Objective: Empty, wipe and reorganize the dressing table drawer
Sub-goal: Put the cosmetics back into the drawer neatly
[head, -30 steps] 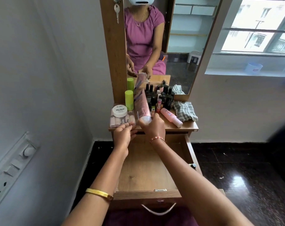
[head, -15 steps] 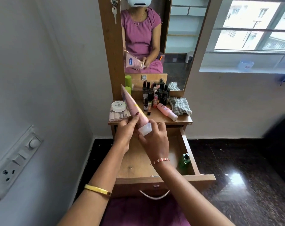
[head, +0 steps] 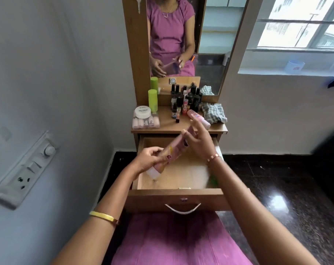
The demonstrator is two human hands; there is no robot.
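**Pink tube held over open drawer, cap end low-left**

Nearest: drawer front with its white handle (head: pixel 182 209), pulled out toward the person's lap. Drawer (head: pixel 173 194) interior mostly bare wood; something small and green sits at its right wall, half hidden by the right forearm, can't tell what.

Above the drawer, the pink tube (head: pixel 176 150) is held in the air between both hands. Long axis runs diagonally: white cap low and near-left, crimped end high and far-right. Left hand (head: pixel 152 159) grips the lower part just above the cap, fingers and thumb curled round it. Right hand (head: pixel 199 139) is at the upper end, fingers mostly straight and spread, lying against the tube rather than wrapped; motion blur, exact contact unclear. Left hand has the real hold, so likely the left lowers it; cap already points down into the drawer's near-left area.

Farther: tabletop (head: pixel 168 128) carrying a nail kit box (head: pixel 145 122) with a white jar (head: pixel 142 111) on top, green canister (head: pixel 152 100), cluster of nail polish bottles (head: pixel 185 104), pink bottle (head: pixel 197 115) lying flat, checked cloth (head: pixel 214 112). Mirror (head: pixel 181 44) behind.

Judgement: restocking stage, most items not yet put back.
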